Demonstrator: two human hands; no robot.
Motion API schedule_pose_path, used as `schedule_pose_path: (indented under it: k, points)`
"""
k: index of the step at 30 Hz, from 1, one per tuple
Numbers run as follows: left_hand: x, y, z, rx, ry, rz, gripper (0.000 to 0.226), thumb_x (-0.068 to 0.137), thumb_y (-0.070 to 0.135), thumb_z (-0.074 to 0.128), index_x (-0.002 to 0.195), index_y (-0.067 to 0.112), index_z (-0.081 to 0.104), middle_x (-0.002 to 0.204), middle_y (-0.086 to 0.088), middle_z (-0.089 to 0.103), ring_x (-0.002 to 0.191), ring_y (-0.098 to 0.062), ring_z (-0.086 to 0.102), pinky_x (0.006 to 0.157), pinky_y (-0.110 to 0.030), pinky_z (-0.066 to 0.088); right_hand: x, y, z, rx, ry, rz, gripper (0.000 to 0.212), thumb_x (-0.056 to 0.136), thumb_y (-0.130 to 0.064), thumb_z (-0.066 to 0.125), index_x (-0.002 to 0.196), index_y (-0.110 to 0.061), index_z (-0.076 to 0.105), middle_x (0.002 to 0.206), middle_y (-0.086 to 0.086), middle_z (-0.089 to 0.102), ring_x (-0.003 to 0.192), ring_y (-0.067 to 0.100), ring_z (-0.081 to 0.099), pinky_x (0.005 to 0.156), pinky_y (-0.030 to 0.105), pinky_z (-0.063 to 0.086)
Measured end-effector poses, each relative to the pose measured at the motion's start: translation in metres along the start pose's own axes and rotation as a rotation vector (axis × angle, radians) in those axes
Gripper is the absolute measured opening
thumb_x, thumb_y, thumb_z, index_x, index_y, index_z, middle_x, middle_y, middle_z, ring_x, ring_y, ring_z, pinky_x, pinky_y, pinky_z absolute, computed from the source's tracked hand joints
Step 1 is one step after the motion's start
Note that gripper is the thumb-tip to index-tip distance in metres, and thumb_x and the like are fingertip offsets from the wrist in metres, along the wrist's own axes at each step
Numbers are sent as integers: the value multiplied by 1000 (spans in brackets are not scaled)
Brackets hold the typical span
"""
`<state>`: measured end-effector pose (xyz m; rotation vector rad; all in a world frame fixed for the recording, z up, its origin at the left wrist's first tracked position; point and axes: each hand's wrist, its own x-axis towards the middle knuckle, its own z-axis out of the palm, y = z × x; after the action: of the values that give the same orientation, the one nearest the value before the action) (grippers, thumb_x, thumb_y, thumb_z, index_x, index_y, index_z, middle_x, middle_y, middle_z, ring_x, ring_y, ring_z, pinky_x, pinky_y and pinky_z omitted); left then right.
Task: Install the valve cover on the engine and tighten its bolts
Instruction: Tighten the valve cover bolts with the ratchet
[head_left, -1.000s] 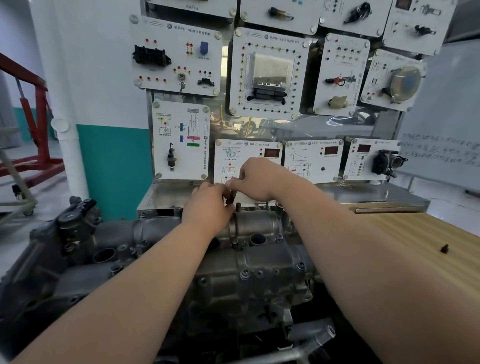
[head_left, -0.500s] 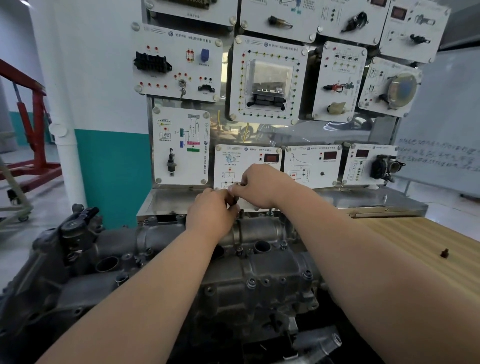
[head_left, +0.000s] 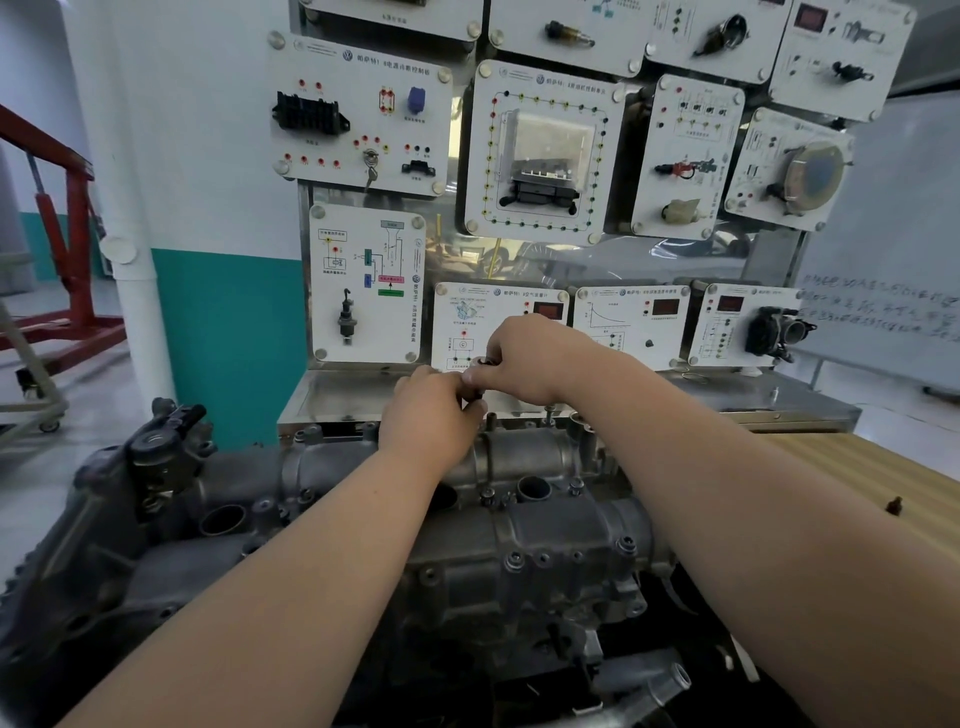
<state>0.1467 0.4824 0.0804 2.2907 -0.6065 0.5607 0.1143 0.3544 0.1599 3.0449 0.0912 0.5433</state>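
The grey metal valve cover (head_left: 524, 525) lies on the engine in front of me, with several bolts showing along its top and front. Both hands meet above its far edge. My right hand (head_left: 524, 361) pinches the top of a small dark tool or bolt (head_left: 480, 384) that stands upright. Just left of it, my left hand (head_left: 428, 410) curls round the lower part of the same piece. Most of the piece is hidden by fingers, so I cannot tell exactly what it is.
A wall of white training panels (head_left: 540, 150) stands right behind the engine, above a metal shelf (head_left: 727, 395). A wooden bench top (head_left: 857, 483) at right carries one small dark bolt (head_left: 894, 505). A red engine hoist (head_left: 67, 244) stands at far left.
Both hands have stayed together at the cover's far edge, with the right hand's fingers shifting slightly on the small piece. My view has tilted a little.
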Motion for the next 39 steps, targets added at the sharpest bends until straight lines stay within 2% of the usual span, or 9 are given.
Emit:
schedule_pose_path:
  k: [6, 10, 12, 17, 22, 28, 31, 35, 39]
  points:
    - [5, -1, -2, 158, 4, 69, 21, 88, 41, 57, 100, 27, 67, 121, 2, 49, 116, -23, 41, 92, -36, 34, 1, 1, 1, -24, 24, -21, 51, 90, -55, 53, 62, -13, 52, 61, 0, 52, 54, 15, 47, 48, 26, 29]
    - [9, -2, -4, 166, -20, 87, 20, 87, 40, 58, 100, 28, 68, 115, 2, 52, 115, -24, 41, 90, -37, 36, 0, 9, 4, 87, -14, -23, 50, 92, -56, 51, 79, -10, 66, 71, 4, 62, 65, 18, 56, 54, 28, 40]
    - [10, -1, -6, 175, -30, 93, 19, 86, 40, 58, 96, 28, 69, 110, 0, 54, 113, -26, 42, 88, -37, 38, 0, 12, 5, 113, -12, -35, 49, 92, -56, 50, 81, -11, 67, 75, 5, 64, 71, 20, 59, 59, 30, 44]
    - [10, -1, -3, 150, -21, 80, 18, 86, 37, 56, 93, 24, 66, 108, -2, 55, 113, -27, 44, 87, -39, 39, -1, 9, 6, 7, 62, -103, 48, 89, -60, 52, 76, -16, 65, 71, -1, 61, 68, 17, 56, 54, 28, 39]
    - [7, 0, -1, 123, -25, 62, 15, 85, 38, 57, 88, 25, 65, 105, 1, 54, 109, -24, 46, 87, -39, 40, 1, 6, -3, 40, -38, -67, 53, 90, -56, 53, 74, -7, 65, 59, 1, 54, 53, 17, 50, 50, 27, 35]
    - [4, 0, -1, 88, 5, 42, 10, 86, 35, 56, 87, 26, 62, 107, 1, 55, 108, -24, 46, 86, -37, 37, 5, -9, -2, -118, 20, 11, 51, 92, -55, 49, 60, -16, 45, 64, -1, 50, 57, 15, 48, 50, 27, 31]
    - [3, 1, 0, 96, 8, 38, 5, 86, 32, 55, 83, 28, 56, 109, 1, 55, 108, -25, 46, 85, -38, 37, 3, -9, 1, -99, 30, 33, 51, 93, -55, 48, 60, -17, 43, 62, -2, 47, 55, 14, 45, 49, 26, 30]
    - [4, 0, 1, 96, 7, 45, 14, 85, 33, 56, 93, 27, 66, 117, 3, 54, 110, -23, 44, 88, -36, 35, -2, -1, 1, -77, -4, 71, 50, 94, -58, 44, 63, -18, 43, 65, -1, 49, 59, 14, 47, 50, 27, 31]
    - [5, 0, 1, 106, 14, 46, 13, 85, 32, 57, 93, 28, 66, 119, 4, 54, 110, -23, 43, 89, -36, 37, -2, -2, 3, -153, 65, 45, 49, 91, -60, 46, 63, -20, 44, 66, -3, 48, 58, 12, 45, 48, 26, 28]
